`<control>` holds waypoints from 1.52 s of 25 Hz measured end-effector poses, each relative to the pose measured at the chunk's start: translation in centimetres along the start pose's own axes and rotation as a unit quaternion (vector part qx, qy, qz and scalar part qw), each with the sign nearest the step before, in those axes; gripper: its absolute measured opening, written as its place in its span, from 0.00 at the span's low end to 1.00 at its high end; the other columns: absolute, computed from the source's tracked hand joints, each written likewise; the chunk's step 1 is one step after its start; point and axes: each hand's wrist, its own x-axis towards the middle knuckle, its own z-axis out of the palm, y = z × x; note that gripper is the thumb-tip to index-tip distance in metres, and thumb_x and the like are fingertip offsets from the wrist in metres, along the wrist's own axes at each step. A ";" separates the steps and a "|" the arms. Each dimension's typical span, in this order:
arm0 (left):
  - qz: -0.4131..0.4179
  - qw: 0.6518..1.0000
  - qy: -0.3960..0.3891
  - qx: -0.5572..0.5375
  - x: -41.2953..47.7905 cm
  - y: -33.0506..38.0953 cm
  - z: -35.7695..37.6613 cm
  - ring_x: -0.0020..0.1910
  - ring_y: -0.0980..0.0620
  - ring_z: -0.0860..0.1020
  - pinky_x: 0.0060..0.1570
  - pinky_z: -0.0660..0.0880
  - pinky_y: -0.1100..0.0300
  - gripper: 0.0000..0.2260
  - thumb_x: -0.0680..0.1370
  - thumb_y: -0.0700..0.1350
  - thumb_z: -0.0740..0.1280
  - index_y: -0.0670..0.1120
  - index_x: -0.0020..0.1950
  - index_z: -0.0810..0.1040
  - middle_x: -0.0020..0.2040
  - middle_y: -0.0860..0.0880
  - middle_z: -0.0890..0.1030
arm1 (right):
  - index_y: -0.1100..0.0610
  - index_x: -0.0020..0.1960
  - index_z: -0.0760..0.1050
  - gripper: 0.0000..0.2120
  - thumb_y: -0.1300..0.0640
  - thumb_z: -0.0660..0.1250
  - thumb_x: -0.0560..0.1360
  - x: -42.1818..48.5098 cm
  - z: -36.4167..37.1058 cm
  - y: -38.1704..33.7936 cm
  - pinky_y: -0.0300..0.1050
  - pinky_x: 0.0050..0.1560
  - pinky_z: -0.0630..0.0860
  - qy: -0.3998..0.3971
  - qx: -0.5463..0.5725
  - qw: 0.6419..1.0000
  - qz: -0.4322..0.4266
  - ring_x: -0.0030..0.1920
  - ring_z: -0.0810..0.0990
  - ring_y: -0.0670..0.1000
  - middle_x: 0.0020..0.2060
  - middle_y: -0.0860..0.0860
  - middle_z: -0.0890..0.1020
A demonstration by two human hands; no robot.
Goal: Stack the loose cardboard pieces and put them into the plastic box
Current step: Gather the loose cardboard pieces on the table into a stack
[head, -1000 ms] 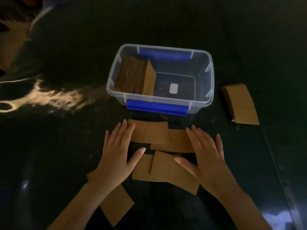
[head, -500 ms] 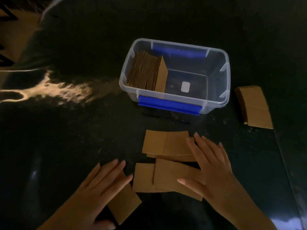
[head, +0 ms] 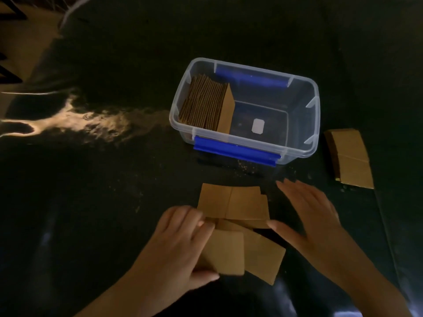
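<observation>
A clear plastic box (head: 313,124) with blue clasps stands on the dark table, and a row of cardboard pieces (head: 206,104) stands on edge at its left end. Several loose cardboard pieces (head: 233,202) lie overlapping in front of the box. My left hand (head: 176,245) grips one cardboard piece (head: 226,252), thumb under its near edge, laying it over the lower pieces. My right hand (head: 309,213) hovers flat with fingers apart just right of the pile, its thumb tip at the pile's edge.
A separate stack of cardboard (head: 350,156) lies to the right of the box. The table is dark and glossy, with a bright reflection (head: 91,120) on its left part. The table's right edge (head: 389,236) runs close to my right forearm.
My left hand took hold of the piece that lay at the lower left and brought it right, onto the pile. My right hand lifted off the pile and shifted right.
</observation>
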 end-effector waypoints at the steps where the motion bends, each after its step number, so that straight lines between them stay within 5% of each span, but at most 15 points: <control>1: 0.001 1.000 -0.001 0.008 1.6 0.6 0.2 0.54 0.48 0.74 0.55 0.68 0.50 0.33 0.60 0.69 0.66 0.50 0.56 0.73 0.55 0.48 0.75 | 0.41 0.69 0.45 0.40 0.25 0.45 0.62 -0.4 0.2 0.3 0.54 0.68 0.46 -0.013 -0.001 1.000 0.006 0.69 0.44 0.43 0.74 0.47 0.54; 2: 0.005 1.000 -0.009 0.002 3.1 0.8 0.4 0.61 0.45 0.70 0.61 0.60 0.47 0.37 0.61 0.68 0.68 0.48 0.62 0.69 0.62 0.45 0.72 | 0.39 0.68 0.41 0.40 0.23 0.43 0.61 -0.7 0.4 0.4 0.55 0.69 0.43 -0.034 -0.011 0.999 -0.003 0.69 0.41 0.42 0.74 0.45 0.49; 5: 0.033 0.995 -0.061 -0.075 6.0 0.1 1.7 0.71 0.47 0.39 0.65 0.35 0.44 0.55 0.59 0.68 0.69 0.52 0.72 0.37 0.74 0.46 0.41 | 0.34 0.65 0.27 0.46 0.19 0.45 0.56 -0.9 1.1 0.3 0.56 0.67 0.31 -0.093 -0.038 0.993 -0.066 0.68 0.26 0.42 0.68 0.39 0.29; 8: 0.064 0.994 -0.086 -0.036 6.5 -0.4 2.6 0.70 0.48 0.35 0.64 0.31 0.43 0.61 0.56 0.68 0.71 0.53 0.68 0.27 0.74 0.46 0.36 | 0.39 0.66 0.23 0.58 0.20 0.56 0.52 -0.4 1.9 -0.8 0.58 0.65 0.27 -0.099 -0.058 0.986 -0.124 0.67 0.23 0.45 0.68 0.43 0.25; 14: 0.045 0.998 -0.043 0.012 5.1 0.0 2.5 0.70 0.44 0.51 0.66 0.39 0.46 0.56 0.57 0.69 0.69 0.46 0.71 0.42 0.73 0.43 0.53 | 0.43 0.66 0.22 0.63 0.30 0.69 0.56 0.8 3.0 -2.1 0.62 0.65 0.28 -0.082 -0.096 0.975 -0.183 0.69 0.28 0.50 0.72 0.50 0.33; 22: 0.024 1.000 -0.008 -0.018 3.8 0.4 1.0 0.63 0.45 0.66 0.64 0.53 0.49 0.49 0.55 0.68 0.70 0.44 0.68 0.59 0.64 0.43 0.68 | 0.50 0.72 0.41 0.57 0.33 0.71 0.56 0.9 1.9 -2.7 0.59 0.69 0.44 -0.056 -0.111 0.964 -0.235 0.68 0.57 0.54 0.68 0.52 0.61; 27: 0.031 0.999 0.024 -0.017 2.8 0.9 0.2 0.54 0.48 0.74 0.55 0.67 0.54 0.39 0.61 0.65 0.68 0.45 0.65 0.65 0.59 0.45 0.73 | 0.53 0.70 0.56 0.48 0.36 0.71 0.58 -0.3 0.6 -2.8 0.44 0.58 0.62 -0.016 -0.102 0.959 -0.264 0.57 0.72 0.52 0.60 0.51 0.73; 34: 0.089 0.995 0.050 0.018 1.5 1.1 0.4 0.51 0.49 0.78 0.52 0.71 0.53 0.38 0.56 0.60 0.74 0.46 0.61 0.69 0.57 0.46 0.79 | 0.56 0.65 0.69 0.47 0.33 0.72 0.53 -2.9 1.9 -3.5 0.49 0.49 0.77 0.054 -0.173 0.948 -0.263 0.49 0.80 0.50 0.53 0.50 0.81; 38: 0.103 0.994 0.041 0.009 1.6 1.4 -0.3 0.47 0.52 0.80 0.47 0.75 0.57 0.37 0.54 0.58 0.76 0.47 0.58 0.71 0.51 0.49 0.82 | 0.54 0.55 0.76 0.21 0.49 0.68 0.63 -2.7 1.5 -3.5 0.45 0.47 0.77 0.075 -0.124 0.951 -0.275 0.44 0.80 0.49 0.45 0.50 0.83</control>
